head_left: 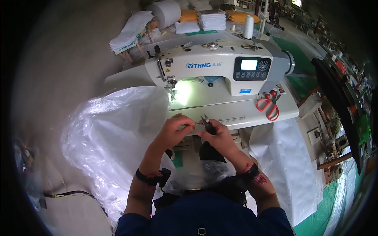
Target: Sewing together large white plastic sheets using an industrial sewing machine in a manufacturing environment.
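In front of a white sewing machine (189, 63), both of my hands are over the near edge of its bed. My right hand (222, 139) is closed around dark thread snips (209, 125), their pointed tips upward and slightly apart. Just left of them, my left hand (176, 129) has its fingers pinched together; whatever they may hold is too small to tell. A large sheet of clear plastic with white material (114, 133) hangs off the bed to the left, its upper edge close to the lit needle area (173, 93).
Red-handled scissors (269, 108) lie on the right end of the bed. White sheeting (281, 165) drapes below at the right. A white thread cone (248, 27) stands behind the machine, near stacked white sheets (212, 19) and a large white roll (166, 13).
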Demonstrator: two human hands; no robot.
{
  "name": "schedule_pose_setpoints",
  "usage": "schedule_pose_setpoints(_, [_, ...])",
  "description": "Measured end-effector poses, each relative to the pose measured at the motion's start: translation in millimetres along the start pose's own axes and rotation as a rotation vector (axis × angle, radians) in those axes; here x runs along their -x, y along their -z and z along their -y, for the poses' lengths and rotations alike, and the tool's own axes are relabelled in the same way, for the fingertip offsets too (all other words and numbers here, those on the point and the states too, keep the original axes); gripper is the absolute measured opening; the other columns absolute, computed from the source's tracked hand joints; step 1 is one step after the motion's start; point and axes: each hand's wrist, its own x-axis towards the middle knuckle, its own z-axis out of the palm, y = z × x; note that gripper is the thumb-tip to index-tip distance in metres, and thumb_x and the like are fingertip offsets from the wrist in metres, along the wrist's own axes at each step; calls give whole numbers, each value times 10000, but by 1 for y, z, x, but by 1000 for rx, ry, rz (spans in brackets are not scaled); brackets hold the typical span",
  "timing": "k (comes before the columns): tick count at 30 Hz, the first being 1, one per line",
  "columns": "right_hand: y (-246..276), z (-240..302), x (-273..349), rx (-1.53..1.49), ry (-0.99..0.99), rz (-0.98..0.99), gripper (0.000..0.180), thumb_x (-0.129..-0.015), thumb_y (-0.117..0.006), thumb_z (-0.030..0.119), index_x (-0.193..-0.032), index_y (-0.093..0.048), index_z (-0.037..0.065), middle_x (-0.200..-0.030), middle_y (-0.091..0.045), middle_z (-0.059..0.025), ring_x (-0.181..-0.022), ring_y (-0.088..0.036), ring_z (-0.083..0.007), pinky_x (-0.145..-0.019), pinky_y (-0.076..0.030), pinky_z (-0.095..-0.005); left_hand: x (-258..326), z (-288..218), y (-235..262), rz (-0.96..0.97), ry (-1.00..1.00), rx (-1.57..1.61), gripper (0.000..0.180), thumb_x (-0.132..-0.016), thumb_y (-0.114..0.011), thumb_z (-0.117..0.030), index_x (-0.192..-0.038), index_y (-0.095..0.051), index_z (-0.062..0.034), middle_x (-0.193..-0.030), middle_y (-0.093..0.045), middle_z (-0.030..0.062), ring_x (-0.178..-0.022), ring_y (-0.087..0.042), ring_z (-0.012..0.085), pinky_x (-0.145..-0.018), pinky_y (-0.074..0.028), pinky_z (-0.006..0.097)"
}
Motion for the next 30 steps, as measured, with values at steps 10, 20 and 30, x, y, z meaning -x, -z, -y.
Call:
schedule_pose_setpoints(10, [-30,-22,26,-41,-117,-76,201,-797,-682,185,-845,-591,12,-647,-541,22,-615,-440,-48,-538,-395,-248,51,11,-22,-100,76,-282,67,-797,-621,-60,-852,-604,-26,-745,-608,113,-735,-614,266,-980,-406,399])
schedule_pose_setpoints(20, [-41,-46,93,128,23,96,287,-787,-707,252,-923,-606,20,-639,-509,-24,-600,-439,-67,-540,-400,-251,152,-30,-54,77,153,-221,87,-801,-633,-74,-859,-592,-24,-841,-604,117,-821,-610,275,-742,-485,335])
schedule_pose_setpoints(30, [-52,-30,55,-453,-367,230,306,-931,-516,271,-1095,-607,29,-794,-636,-6,-514,-409,-29,-453,-330,-197,136,-33,-61,181,8,-90,47,-791,-618,-76,-827,-601,-51,-830,-602,97,-816,-602,259,-717,-482,339])
